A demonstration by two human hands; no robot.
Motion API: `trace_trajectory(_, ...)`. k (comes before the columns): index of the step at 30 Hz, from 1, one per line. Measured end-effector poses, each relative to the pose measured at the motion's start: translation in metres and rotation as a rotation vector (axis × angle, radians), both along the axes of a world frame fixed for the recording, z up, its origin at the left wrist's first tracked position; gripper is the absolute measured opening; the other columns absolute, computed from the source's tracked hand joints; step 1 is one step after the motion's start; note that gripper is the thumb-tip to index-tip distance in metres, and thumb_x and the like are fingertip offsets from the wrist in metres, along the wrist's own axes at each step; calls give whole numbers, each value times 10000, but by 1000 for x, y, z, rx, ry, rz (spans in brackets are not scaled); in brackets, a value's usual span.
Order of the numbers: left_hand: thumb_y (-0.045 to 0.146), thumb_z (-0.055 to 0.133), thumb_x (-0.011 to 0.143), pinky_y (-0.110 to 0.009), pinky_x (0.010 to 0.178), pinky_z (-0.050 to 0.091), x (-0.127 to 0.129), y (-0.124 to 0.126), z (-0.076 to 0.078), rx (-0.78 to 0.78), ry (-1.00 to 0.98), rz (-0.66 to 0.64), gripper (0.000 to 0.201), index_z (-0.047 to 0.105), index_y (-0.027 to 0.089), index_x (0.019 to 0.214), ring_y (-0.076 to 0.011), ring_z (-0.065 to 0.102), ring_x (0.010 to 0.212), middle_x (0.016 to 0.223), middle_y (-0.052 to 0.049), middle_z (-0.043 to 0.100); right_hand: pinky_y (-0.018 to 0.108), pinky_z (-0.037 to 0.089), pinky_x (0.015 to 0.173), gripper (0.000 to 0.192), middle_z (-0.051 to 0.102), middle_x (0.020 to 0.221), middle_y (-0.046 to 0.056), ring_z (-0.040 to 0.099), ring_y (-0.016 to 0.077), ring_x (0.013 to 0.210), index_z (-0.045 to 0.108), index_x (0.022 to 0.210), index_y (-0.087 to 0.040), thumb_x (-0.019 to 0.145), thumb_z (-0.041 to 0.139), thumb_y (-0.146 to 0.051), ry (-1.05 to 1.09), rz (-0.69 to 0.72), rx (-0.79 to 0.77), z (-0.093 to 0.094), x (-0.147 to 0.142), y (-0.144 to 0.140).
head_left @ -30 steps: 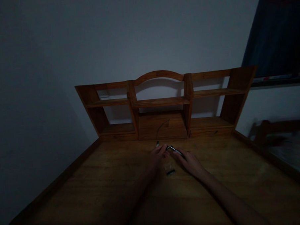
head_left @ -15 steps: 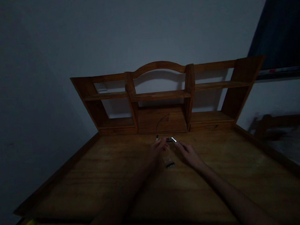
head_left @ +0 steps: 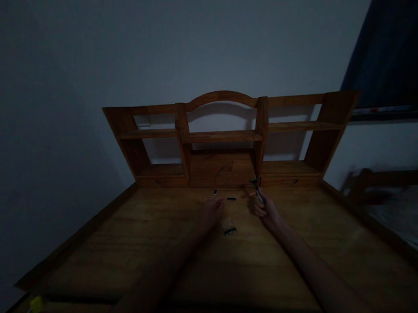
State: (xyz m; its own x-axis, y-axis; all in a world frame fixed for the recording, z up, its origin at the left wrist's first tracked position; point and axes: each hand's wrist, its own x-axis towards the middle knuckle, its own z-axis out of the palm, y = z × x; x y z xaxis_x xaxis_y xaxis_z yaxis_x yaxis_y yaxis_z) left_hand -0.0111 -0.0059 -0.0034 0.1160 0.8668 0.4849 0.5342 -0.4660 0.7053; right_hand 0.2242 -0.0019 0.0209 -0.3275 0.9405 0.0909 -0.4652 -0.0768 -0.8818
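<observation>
A razor (head_left: 256, 189) with a dark T-shaped head and a grey handle is upright in my right hand (head_left: 266, 210), whose fingers are wrapped round the handle. My left hand (head_left: 213, 209) is low over the desk, fingers loosely curled and apart from anything I can make out. Just right of its fingertips lies a small black strip (head_left: 231, 199). Nearer to me, between my forearms, is a clear packet or case (head_left: 228, 223) with a dark piece (head_left: 230, 231) at its near end. Dim light hides finer detail.
The wooden desk (head_left: 289, 254) has a shelf unit (head_left: 225, 136) along its back edge. A small white-and-dark object (head_left: 215, 192) lies beyond my left hand, with a thin cord (head_left: 221, 169) behind it. Something yellow (head_left: 36, 304) is at the lower left.
My hands have moved apart. The razor has swung upright and to the right in my right hand. The black strip now lies beside my left hand, which has drawn slightly left.
</observation>
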Motion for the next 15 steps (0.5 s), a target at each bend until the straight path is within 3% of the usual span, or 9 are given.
trace_trajectory(7, 206, 475, 866, -368, 958, 397, 9, 11, -3, 148, 251, -76, 273, 629, 201, 1091, -215, 547, 1033, 1084, -72, 618, 191, 151, 321, 324, 180, 394, -122, 98, 49, 291, 595, 835, -177, 862, 481, -478, 162, 41, -24, -3, 5, 2)
trace_trajectory(11, 217, 471, 872, -371, 1010, 344, 19, 22, 6, 83, 402, -131, 303, 609, 218, 1141, -211, 499, 1109, 1168, -61, 598, 194, 165, 327, 332, 193, 369, -117, 120, 58, 286, 609, 823, -173, 873, 465, -467, 204, 38, 17, -1, 7, 2)
trace_trajectory(15, 257, 502, 864, -360, 978, 366, 25, 29, 15, 35, 441, -156, 251, 659, 233, 1058, -211, 526, 1062, 1087, -50, 638, 194, 173, 335, 339, 205, 361, -113, 121, 62, 292, 614, 809, -177, 863, 458, -473, 203, -13, 34, 1, 10, 5)
